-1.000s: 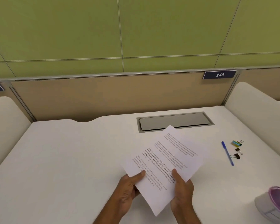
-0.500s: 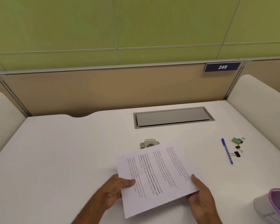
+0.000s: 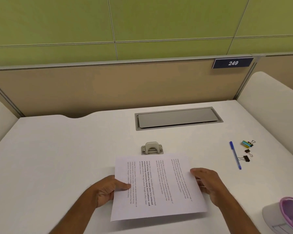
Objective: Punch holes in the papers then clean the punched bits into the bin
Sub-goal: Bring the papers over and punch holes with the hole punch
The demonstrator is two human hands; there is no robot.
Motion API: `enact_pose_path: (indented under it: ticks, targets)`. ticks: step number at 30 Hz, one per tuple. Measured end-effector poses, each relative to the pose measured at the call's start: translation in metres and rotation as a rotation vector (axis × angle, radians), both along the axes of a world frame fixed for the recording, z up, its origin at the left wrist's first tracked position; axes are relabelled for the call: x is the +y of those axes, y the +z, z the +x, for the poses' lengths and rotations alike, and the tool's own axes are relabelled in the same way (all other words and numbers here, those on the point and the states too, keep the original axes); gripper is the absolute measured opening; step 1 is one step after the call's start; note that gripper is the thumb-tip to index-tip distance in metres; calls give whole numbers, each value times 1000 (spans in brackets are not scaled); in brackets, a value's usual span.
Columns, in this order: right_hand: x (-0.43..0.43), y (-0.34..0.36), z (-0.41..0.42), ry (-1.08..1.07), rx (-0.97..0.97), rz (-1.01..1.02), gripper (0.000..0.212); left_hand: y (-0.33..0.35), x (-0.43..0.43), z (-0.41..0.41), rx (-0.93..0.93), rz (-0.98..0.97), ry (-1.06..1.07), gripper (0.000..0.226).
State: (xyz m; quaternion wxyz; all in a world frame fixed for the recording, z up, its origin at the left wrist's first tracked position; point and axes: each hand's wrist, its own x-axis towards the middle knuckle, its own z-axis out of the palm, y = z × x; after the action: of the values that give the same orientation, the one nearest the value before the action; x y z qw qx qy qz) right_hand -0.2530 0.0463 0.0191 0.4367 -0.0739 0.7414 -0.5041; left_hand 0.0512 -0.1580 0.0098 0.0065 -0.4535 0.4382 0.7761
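Both hands' fingers pinching papers (image 3: 157, 186) by side edges, left hand (image 3: 108, 190), right hand (image 3: 208, 184); far edge just short of hole punch (image 3: 152, 148).

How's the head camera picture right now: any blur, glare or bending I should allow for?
Head view: even, soft light, no glare on the desk; faint shadow under the paper; its print is sharp; wide-angle bending curves the partition's top rail; the bin is cut off at the corner.
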Motion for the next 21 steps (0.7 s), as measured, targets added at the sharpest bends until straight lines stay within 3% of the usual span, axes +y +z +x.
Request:
enact_pose_path:
  ticks: [17,21]
  targets:
    - [-31,-28,5,-112,74,-58,20,-8,5,-6,-47,3,99,39]
    - [-31,-28,3,-135,52,-73,11,-11,4,-8,-38,20,146,40]
